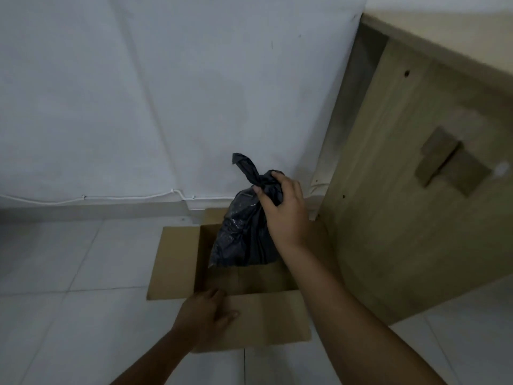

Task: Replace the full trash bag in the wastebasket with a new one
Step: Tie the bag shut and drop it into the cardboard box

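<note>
A full black trash bag [241, 232], knotted at its top, hangs partly above an open cardboard box [177, 262] that serves as the wastebasket on the floor. My right hand [286, 209] grips the bag just below the knot, and the bag's lower part is level with the box opening. My left hand [206, 312] rests on the box's near flap, its fingers curled over the flap's inner edge. The box's inside under the bag is dark and brown.
A wooden cabinet side [402, 190] stands close on the right of the box. A white wall [166, 93] is behind, with a thin white cable [125, 200] along its base. White floor tiles [69, 273] lie to the left and front.
</note>
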